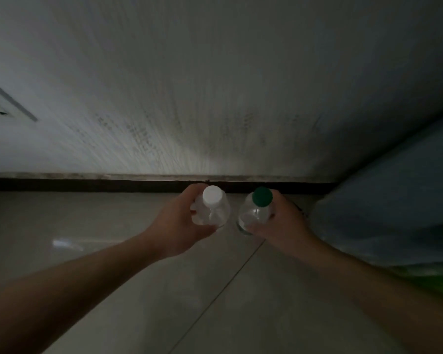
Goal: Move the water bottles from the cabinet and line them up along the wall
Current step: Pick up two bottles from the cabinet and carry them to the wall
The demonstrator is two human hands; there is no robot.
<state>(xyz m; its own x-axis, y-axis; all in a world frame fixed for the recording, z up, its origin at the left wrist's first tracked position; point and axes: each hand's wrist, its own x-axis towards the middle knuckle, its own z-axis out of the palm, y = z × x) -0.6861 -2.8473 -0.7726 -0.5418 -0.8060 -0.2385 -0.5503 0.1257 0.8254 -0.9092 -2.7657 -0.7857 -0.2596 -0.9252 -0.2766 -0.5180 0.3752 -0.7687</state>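
Two clear water bottles stand side by side, seen from above, close to the dark skirting at the foot of the wall [215,98]. My left hand [179,226] grips the white-capped bottle [211,208] around its body. My right hand [284,226] grips the green-capped bottle [257,210] in the same way. Whether either bottle's base touches the tiled floor is hidden. The cabinet is out of view.
A pale tiled floor [138,277] stretches below my arms. A wall socket [0,106] sits at the left edge. A blue bulky object with a green part [399,200] fills the right side, close to my right hand.
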